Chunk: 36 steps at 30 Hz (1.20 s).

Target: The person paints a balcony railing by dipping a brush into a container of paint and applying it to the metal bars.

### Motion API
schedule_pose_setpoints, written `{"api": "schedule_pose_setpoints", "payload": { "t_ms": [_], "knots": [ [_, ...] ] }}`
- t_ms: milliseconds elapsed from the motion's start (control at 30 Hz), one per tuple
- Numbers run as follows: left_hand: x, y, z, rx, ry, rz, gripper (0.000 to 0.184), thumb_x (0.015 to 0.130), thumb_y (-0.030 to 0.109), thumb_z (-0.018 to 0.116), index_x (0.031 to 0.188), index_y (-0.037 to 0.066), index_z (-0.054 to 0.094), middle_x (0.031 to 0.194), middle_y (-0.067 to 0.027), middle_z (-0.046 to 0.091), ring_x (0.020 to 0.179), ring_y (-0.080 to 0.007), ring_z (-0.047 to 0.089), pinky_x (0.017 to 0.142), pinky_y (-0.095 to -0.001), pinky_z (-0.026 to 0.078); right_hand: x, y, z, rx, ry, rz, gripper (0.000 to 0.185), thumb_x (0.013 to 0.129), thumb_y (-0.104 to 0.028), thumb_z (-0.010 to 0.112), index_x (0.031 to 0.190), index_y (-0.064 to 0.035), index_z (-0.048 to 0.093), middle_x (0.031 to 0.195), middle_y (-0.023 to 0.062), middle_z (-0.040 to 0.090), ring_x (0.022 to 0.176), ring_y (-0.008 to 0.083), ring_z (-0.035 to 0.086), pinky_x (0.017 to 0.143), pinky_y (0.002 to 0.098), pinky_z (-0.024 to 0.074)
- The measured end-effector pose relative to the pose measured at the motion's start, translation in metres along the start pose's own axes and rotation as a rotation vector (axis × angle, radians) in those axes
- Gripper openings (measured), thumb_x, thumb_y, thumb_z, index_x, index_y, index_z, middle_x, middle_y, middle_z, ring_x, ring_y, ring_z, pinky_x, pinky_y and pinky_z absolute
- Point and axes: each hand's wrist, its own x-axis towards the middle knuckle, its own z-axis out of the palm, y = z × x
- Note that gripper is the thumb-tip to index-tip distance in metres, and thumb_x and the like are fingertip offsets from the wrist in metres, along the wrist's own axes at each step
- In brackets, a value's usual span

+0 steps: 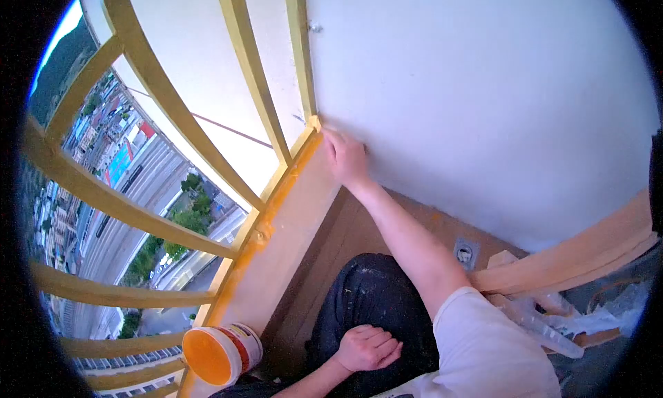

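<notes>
My right hand [345, 156] reaches to the far corner, where the yellow railing [266, 101] meets the white wall. Its fingers are closed at the foot of the last bar, beside a small yellowish piece [314, 122]; what they grip, if anything, is hidden. Fresh orange paint [266, 222] runs in a streak along the ledge [283, 249] at the railing's base. My left hand [369, 347] rests curled on my dark trouser leg and appears to hold nothing. At the near end of the ledge, a white plastic tub [246, 344] shows orange paint inside.
A large white wall [476, 101] rises on the right. On the brown floor near it lies a metal fitting [466, 253]. A curved wooden piece [580, 249] and crumpled clear plastic [573, 322] lie at the right. Beyond the bars, railway tracks and buildings lie far below.
</notes>
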Motion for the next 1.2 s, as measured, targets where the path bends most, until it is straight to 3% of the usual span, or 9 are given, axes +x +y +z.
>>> {"api": "schedule_pose_setpoints", "payload": {
  "t_ms": [33,133,167,233,567,633,733,967,1200],
  "knots": [
    [0.000,0.001,0.001,-0.004,0.001,-0.010,0.023,0.080,0.019,0.080,0.066,0.015,0.061,0.067,-0.0001,0.061,0.057,-0.0159,0.061,0.053,-0.0294,0.049,-0.003,-0.001,0.001,0.044,0.204,-0.031,0.028,0.101,-0.015,0.057,0.125,-0.0062,0.069,0.097,0.0205,0.071,0.089,0.0384,0.068,0.081,0.0477,0.0537],
    [0.001,0.000,-0.004,0.008,-0.037,0.000,0.023,0.080,0.019,0.080,0.066,0.015,0.062,0.067,-0.0002,0.061,0.057,-0.0160,0.061,0.053,-0.0292,0.049,-0.003,-0.001,0.002,0.083,-0.048,0.071,0.026,0.101,-0.016,0.056,0.117,-0.0040,0.072,0.090,0.0201,0.072,0.083,0.0366,0.070,0.078,0.0454,0.0546],
    [0.001,0.001,-0.005,0.008,-0.047,-0.002,0.023,0.081,0.019,0.080,0.066,0.015,0.062,0.067,-0.0001,0.061,0.057,-0.0160,0.061,0.053,-0.0292,0.049,-0.001,0.000,0.002,0.082,-0.048,0.069,0.026,0.101,-0.016,0.056,0.117,-0.0040,0.072,0.090,0.0201,0.072,0.083,0.0366,0.070,0.078,0.0454,0.0546],
    [0.000,0.000,-0.003,0.002,-0.053,-0.008,0.022,0.081,0.019,0.080,0.067,0.015,0.063,0.067,0.0000,0.061,0.057,-0.0160,0.061,0.053,-0.0291,0.049,0.002,-0.008,-0.004,0.097,0.063,0.318,0.025,0.101,-0.017,0.056,0.112,-0.0034,0.074,0.086,0.0174,0.073,0.078,0.0325,0.072,0.074,0.0421,0.0551],
    [-0.001,0.003,-0.002,0.008,-0.053,-0.007,0.021,0.080,0.018,0.079,0.067,0.015,0.063,0.068,0.0003,0.062,0.059,-0.0156,0.062,0.055,-0.0294,0.049,-0.002,0.005,0.010,0.207,0.190,0.303,0.026,0.103,-0.018,0.055,0.114,-0.0030,0.074,0.078,0.0114,0.074,0.062,0.0216,0.069,0.064,0.0356,0.0538],
    [0.001,0.002,-0.004,0.009,-0.038,0.000,0.021,0.080,0.019,0.079,0.067,0.015,0.063,0.068,0.0004,0.061,0.059,-0.0156,0.062,0.054,-0.0295,0.049,0.005,0.009,0.012,0.466,-0.077,0.411,0.027,0.103,-0.017,0.056,0.114,-0.0007,0.074,0.078,0.0099,0.075,0.064,0.0187,0.069,0.064,0.0351,0.0535],
    [-0.001,0.001,-0.002,0.021,-0.072,-0.012,0.021,0.080,0.019,0.079,0.067,0.016,0.063,0.068,0.0003,0.062,0.059,-0.0159,0.062,0.054,-0.0300,0.049,-0.004,-0.001,-0.001,0.346,0.083,0.458,0.027,0.103,-0.018,0.057,0.111,0.0016,0.074,0.077,0.0083,0.075,0.064,0.0161,0.069,0.063,0.0328,0.0533],
    [-0.002,0.002,-0.001,0.022,-0.040,-0.013,0.019,0.080,0.019,0.079,0.068,0.016,0.065,0.069,0.0001,0.063,0.059,-0.0159,0.063,0.055,-0.0300,0.050,0.056,-0.006,-0.017,0.304,0.057,0.318,0.029,0.104,-0.018,0.055,0.105,0.0036,0.074,0.074,0.0083,0.074,0.065,0.0133,0.068,0.062,0.0291,0.0533],
    [0.001,0.005,-0.005,-0.004,-0.063,-0.050,0.021,0.084,0.019,0.077,0.068,0.015,0.064,0.070,-0.0010,0.063,0.061,-0.0167,0.064,0.059,-0.0295,0.052,0.141,-0.069,-0.104,0.614,0.268,0.066,0.028,0.105,-0.015,0.054,0.108,0.0055,0.073,0.082,0.0069,0.075,0.068,0.0118,0.065,0.064,0.0277,0.0540]
  ]
}}
